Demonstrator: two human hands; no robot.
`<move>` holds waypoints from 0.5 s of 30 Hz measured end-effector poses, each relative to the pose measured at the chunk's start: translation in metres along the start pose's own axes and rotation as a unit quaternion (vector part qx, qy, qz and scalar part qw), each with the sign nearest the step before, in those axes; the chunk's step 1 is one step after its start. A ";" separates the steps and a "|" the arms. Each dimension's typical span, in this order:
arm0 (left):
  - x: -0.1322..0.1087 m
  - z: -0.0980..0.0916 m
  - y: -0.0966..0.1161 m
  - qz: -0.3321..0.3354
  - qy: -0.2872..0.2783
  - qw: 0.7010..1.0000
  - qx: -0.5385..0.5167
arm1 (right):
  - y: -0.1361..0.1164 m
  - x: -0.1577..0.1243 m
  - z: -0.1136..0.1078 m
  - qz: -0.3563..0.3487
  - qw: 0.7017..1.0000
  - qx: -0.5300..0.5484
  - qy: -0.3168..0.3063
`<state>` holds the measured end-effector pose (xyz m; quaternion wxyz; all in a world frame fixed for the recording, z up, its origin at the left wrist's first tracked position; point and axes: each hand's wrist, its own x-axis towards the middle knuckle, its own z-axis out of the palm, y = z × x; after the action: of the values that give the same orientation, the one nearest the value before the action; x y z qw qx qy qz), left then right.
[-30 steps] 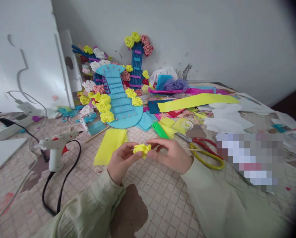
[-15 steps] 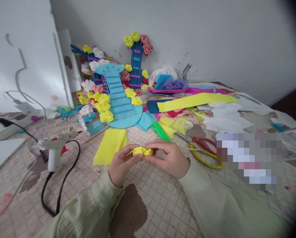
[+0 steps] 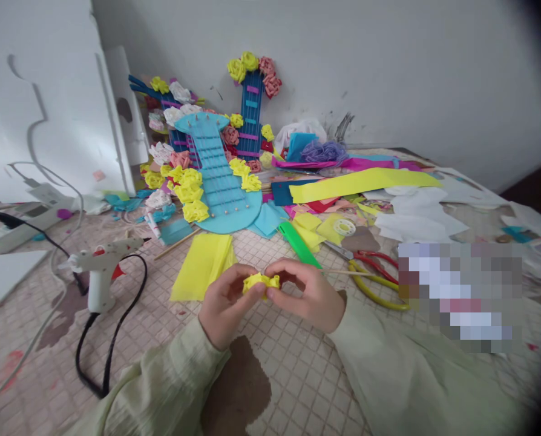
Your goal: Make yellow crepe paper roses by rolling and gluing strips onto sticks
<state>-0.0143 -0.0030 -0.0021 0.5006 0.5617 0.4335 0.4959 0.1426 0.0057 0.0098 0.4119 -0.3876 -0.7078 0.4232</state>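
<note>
Pinching bunched yellow paper [image 3: 255,281] from either side, a person's left hand [image 3: 225,306] and right hand [image 3: 313,297] meet over the table [image 3: 304,369]; light, even pressure should keep its folds from flattening.

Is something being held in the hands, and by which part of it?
Yes: a small, crumpled yellow piece, held at its two ends. The left hand pinches its left end, and the right hand its right end.
</note>
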 end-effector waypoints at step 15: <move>0.002 0.000 -0.001 -0.182 -0.012 0.963 -0.198 | 0.006 0.001 0.001 -0.076 0.995 0.058 -0.032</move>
<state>-0.0145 -0.0013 -0.0026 0.6888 0.3689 0.4153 0.4658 0.1428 0.0085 0.0044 0.4421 -0.2948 -0.7218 0.4435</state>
